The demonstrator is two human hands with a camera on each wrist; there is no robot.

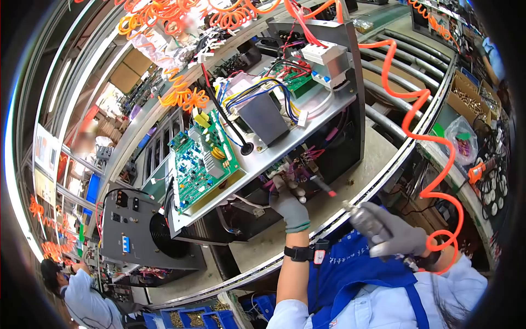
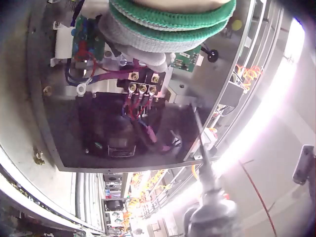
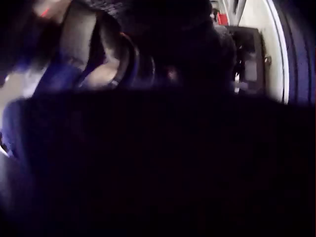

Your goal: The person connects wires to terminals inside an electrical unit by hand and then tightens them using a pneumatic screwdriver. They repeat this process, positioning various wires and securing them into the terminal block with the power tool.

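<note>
My gloved left hand (image 1: 290, 205), grey with a green cuff, reaches into the side of an open metal chassis (image 1: 307, 140), among purple-sleeved wires. In the left wrist view its fingertips (image 2: 155, 60) lie right at the upper edge of a terminal block (image 2: 143, 89) with brass screws; I cannot tell whether they pinch a wire. A loose ring terminal (image 2: 81, 89) hangs beside it. My gloved right hand (image 1: 402, 233) grips an air screwdriver (image 1: 370, 222), its bit (image 2: 200, 128) pointing toward the chassis. The right wrist view is mostly dark and blurred.
A coiled orange air hose (image 1: 422, 109) runs down to the right hand. A green circuit board (image 1: 203, 164) sits on the chassis's near-left part. Another black unit (image 1: 134, 230) stands at left. Rollers (image 1: 394, 71) lie behind, parts boxes (image 1: 466, 101) at right.
</note>
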